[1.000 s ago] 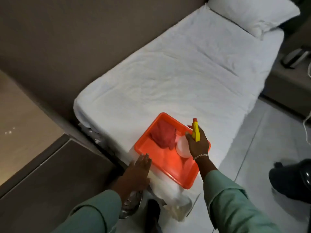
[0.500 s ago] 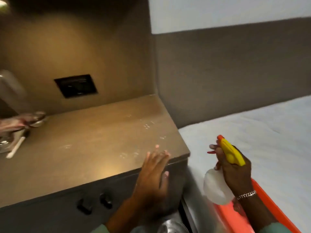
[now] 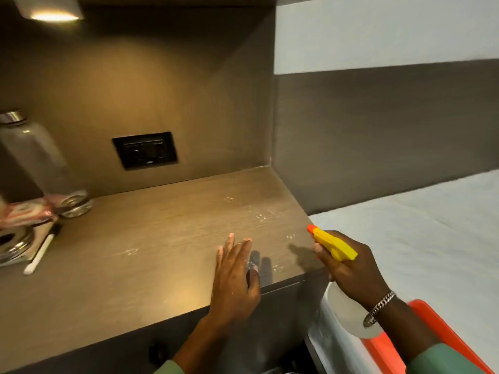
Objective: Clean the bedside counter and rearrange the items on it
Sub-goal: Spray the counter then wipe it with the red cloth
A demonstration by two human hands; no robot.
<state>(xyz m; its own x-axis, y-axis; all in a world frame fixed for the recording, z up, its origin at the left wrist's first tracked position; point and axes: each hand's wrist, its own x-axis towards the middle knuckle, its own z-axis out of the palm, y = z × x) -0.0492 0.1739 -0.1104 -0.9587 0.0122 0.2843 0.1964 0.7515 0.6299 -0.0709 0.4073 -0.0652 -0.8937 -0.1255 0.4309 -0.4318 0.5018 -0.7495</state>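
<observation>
The right hand (image 3: 351, 268) grips the spray bottle (image 3: 333, 245), nozzle aimed across the counter (image 3: 151, 238); the left hand (image 3: 235, 276) lies flat and empty at its front edge. Risk: spray drifting to nine o'clock — wetting the pen (image 3: 41, 252) and what may be a wrapped packet (image 3: 25, 213).

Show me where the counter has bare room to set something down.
Free: the counter from the white pen across to the left hand, back to the wall socket. The right end carries spray droplets. Crowded: far left, around the glass bottle.
</observation>
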